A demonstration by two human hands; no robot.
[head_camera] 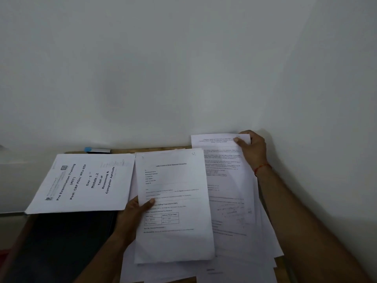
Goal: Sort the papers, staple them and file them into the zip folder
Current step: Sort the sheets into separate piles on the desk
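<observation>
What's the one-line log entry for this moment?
stage: sorting | left hand: holds form sheet | right hand: pinches text sheet top corner | PET booklet: lying left

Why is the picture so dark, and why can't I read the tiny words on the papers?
Head view: dim, grey light makes everything murky; the bold title on the booklet reads fine, but small print on the sheet in the left hand is soft and blurred.
</observation>
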